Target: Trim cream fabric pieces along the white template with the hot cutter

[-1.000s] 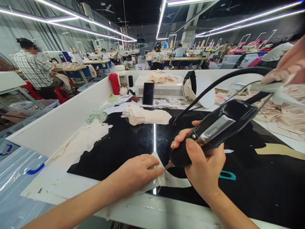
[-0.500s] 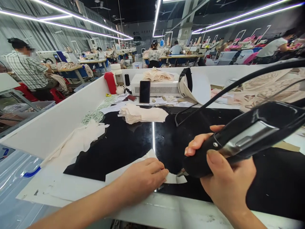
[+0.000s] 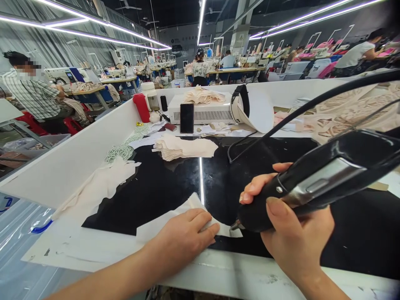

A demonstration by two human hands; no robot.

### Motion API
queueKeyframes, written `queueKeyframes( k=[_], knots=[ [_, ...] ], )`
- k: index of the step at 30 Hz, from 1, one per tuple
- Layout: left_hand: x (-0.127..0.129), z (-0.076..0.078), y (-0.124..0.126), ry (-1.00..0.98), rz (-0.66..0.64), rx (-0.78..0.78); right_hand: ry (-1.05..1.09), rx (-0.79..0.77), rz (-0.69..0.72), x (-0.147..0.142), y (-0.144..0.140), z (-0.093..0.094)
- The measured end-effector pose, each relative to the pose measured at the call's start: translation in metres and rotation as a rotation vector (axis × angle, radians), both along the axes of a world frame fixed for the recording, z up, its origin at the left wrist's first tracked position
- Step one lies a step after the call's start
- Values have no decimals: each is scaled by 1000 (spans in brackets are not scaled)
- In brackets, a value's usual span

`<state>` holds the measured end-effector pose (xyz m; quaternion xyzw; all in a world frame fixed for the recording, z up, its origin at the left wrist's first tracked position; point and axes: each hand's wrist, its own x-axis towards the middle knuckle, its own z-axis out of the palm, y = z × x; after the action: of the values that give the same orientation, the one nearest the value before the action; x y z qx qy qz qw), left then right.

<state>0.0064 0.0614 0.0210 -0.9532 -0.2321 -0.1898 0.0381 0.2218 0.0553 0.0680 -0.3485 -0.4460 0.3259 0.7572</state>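
Grasping a black handheld tool [image 3: 312, 183], the right hand [image 3: 290, 233] is holding its metal tip [image 3: 236, 226] at the right end of a pale cloth [image 3: 159, 224]. Left hand [image 3: 187, 233] is lying over the cloth; can't tell if it's pinching. Cloth is resting near the bench's [image 3: 218, 266] front edge, a fabric stack [image 3: 187, 149] sitting beyond.

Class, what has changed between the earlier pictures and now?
The right hand moved right, away from the left hand, taking the tip of its tool to the right end of the cloth. More cloth shows left of the left hand. Nothing was let go: the right hand still grips the tool, the left still rests on the cloth. The stack and phone stayed put.
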Motion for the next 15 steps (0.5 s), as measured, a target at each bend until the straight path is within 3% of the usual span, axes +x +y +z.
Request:
queueKeyframes(
  k=[6,15],
  knots=[
    [2,-7,-1,-6,-7,29,36,3,-1,-6,6,5],
    [7,-4,-6,-10,-16,-28,16,21,53,-9,10,2]
  ],
)
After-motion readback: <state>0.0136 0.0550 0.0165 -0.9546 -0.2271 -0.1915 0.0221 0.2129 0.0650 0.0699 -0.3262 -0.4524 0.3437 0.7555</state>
